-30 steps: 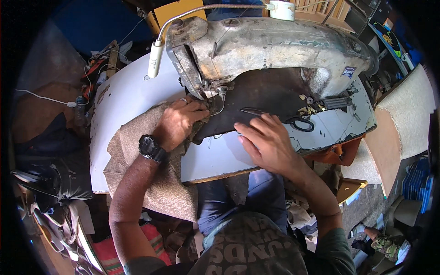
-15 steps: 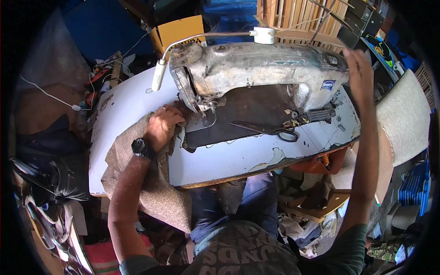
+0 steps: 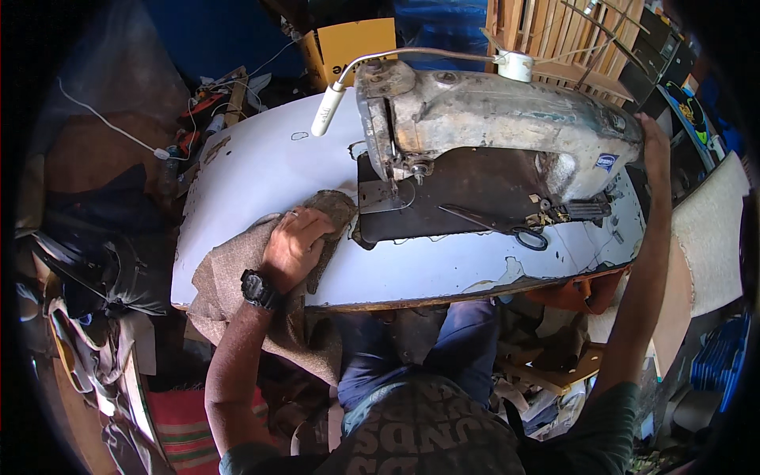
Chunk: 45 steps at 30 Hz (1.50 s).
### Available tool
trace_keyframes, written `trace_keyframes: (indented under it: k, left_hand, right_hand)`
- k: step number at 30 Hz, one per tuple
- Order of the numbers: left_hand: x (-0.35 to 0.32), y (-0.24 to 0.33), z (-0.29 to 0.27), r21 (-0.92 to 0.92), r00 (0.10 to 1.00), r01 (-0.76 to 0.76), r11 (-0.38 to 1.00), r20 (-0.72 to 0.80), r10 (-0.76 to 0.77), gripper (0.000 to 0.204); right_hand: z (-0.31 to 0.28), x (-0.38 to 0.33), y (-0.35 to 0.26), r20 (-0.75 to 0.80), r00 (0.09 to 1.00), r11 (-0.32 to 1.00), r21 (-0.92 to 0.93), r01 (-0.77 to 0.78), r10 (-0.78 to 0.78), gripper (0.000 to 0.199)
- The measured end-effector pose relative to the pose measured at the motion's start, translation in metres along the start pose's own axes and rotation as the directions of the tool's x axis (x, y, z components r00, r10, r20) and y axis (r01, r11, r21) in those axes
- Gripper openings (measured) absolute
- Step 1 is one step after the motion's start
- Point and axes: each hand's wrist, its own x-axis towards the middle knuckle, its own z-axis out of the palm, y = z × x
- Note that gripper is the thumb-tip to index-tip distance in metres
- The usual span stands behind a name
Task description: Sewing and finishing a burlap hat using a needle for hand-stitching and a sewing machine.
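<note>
A worn grey sewing machine (image 3: 491,111) stands on a white-topped table (image 3: 427,273). My left hand (image 3: 294,244) is closed on a folded piece of brown upholstery fabric (image 3: 237,257), left of the needle and apart from it. Part of the fabric hangs over the table's near edge. At the machine's right end, my right hand (image 3: 654,146) curls its fingers around the handwheel, which the hand and machine body mostly hide. Black-handled scissors (image 3: 495,226) lie on the dark machine bed (image 3: 451,190), under the arm.
A white lamp (image 3: 327,109) on a bent metal neck hangs left of the machine head. Pale fabric (image 3: 704,237) drapes at the right. Behind the table are a yellow box (image 3: 356,49) and a slatted wooden frame (image 3: 554,32). Clutter surrounds the table.
The view has shifted, moving the scene rightward. My left hand has drawn the fabric away from the needle, toward me. My right hand has moved down around the machine's right end.
</note>
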Motion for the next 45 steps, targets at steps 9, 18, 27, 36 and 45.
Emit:
trace_keyframes:
  k: [9,18,27,36,45]
  left_hand:
    - [0.005,0.004,0.001,0.000,0.999,-0.029,1.000,-0.015,0.029,0.027]
    - [0.004,0.006,0.001,0.109,0.999,-0.014,0.994,-0.037,0.018,0.029]
    - [0.001,0.009,-0.002,0.111,1.000,-0.002,0.994,-0.028,0.005,0.028]
    - [-0.020,0.037,-0.011,0.043,0.998,0.039,0.998,-0.054,-0.037,0.022]
    - [-0.044,0.032,-0.020,0.034,0.990,0.110,0.993,-0.093,-0.107,0.020]
  right_hand:
    - [-0.004,-0.010,-0.001,-0.147,0.984,0.990,0.111,-0.087,0.103,0.040]
    - [0.006,-0.019,-0.008,-0.093,0.954,0.869,0.444,-0.217,0.286,0.055]
    - [0.029,-0.064,0.004,-0.413,0.898,0.935,0.354,0.006,0.151,0.059]
    - [-0.021,0.013,-0.012,0.157,0.884,0.889,0.056,-0.454,0.441,0.058]
    - [0.030,-0.068,-0.026,-0.265,0.872,0.836,0.492,-0.244,0.411,0.054]
